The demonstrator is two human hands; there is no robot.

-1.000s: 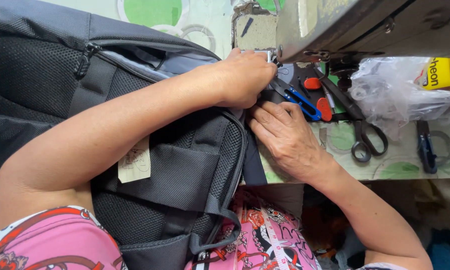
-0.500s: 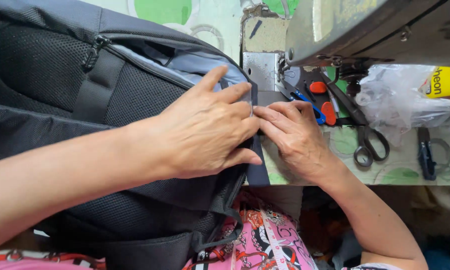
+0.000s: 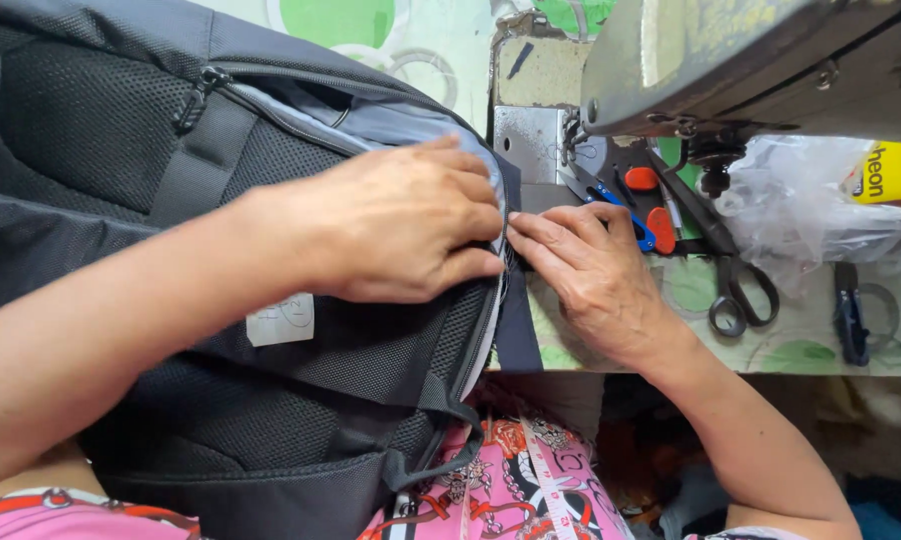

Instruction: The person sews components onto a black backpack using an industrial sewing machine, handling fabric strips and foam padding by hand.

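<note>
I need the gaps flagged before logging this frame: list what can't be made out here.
- Backpack edge seam, head view: covered by the left hand and right hand.
- Sewing machine: cut off by the top edge.
- Scissors blades: partly under the machine.
- Plastic bag contents: too crumpled to tell.

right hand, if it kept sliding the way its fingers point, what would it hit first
The right hand points at the edge of the dark backpack, where the left hand presses down. It would meet that edge and the left fingertips almost at once; they look nearly touching.
</note>
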